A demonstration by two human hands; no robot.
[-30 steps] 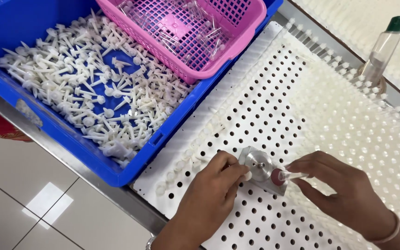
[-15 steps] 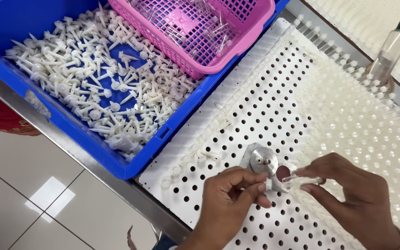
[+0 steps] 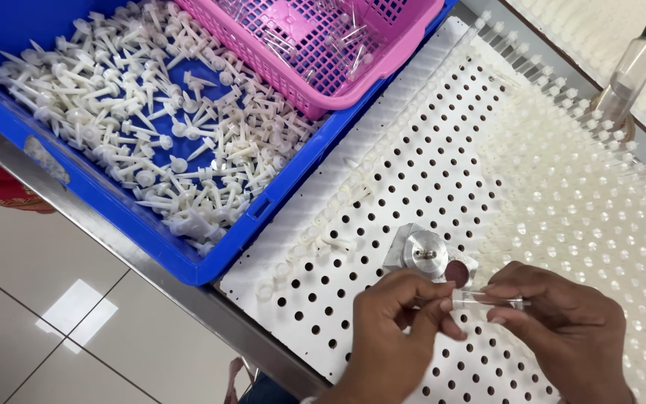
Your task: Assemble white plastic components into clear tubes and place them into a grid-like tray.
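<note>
Head view, lower centre of the frame. A slim clear tube [image 3: 487, 301] lies with its long axis nearly level across the picture, one end toward the left hand [image 3: 394, 337], the other toward the right hand [image 3: 562, 329]. The left fingers [image 3: 443, 303] pinch narrowly on its left end; the right fingers [image 3: 499, 299] close narrowly on its middle — so both hands hold the one tube, just above the white perforated board [image 3: 383, 187]. Just beyond the fingertips stands one small metal fixture [image 3: 424, 253], a round disc with a short pin pointing up, resting on the board.

Count: one tube in hand, one fixture, two hands, one blue bin [image 3: 9, 30] at upper left holding a heap of white plastic pins [image 3: 151, 135] too many to count, one pink basket [image 3: 338, 82] at top centre with a few clear tubes inside, and one clear bottle with a green cap [image 3: 633, 71] at upper right.

Compared with half a second earlier, the hands sit a little lower than the fixture, which now shows uncovered — the tube remains held between them.
</note>
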